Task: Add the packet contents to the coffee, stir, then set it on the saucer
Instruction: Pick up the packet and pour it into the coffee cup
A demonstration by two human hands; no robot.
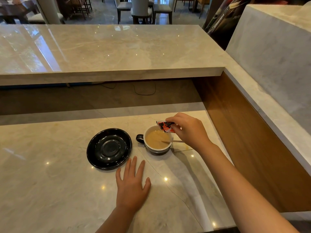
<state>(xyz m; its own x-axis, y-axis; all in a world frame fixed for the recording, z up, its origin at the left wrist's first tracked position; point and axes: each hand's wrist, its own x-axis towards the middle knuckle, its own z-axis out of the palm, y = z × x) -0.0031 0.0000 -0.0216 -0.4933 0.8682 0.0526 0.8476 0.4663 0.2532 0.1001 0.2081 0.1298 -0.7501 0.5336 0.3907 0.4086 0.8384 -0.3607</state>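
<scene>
A cup (157, 140), black outside and white inside, holds milky coffee and stands on the marble counter, its handle pointing left. A thin stirrer (171, 141) leans in it, sticking out to the right. My right hand (188, 130) pinches a small red, black and white packet (166, 126) tilted over the cup's far right rim. An empty black saucer (109, 148) lies just left of the cup, apart from it. My left hand (132, 184) rests flat on the counter with fingers spread, in front of the saucer and cup.
The marble counter (50, 182) runs left and toward me. A raised marble ledge (109, 51) overhangs the back. A wooden side panel (244, 132) walls the right. Cables lie in the shadowed gap under the ledge. Chairs stand far behind.
</scene>
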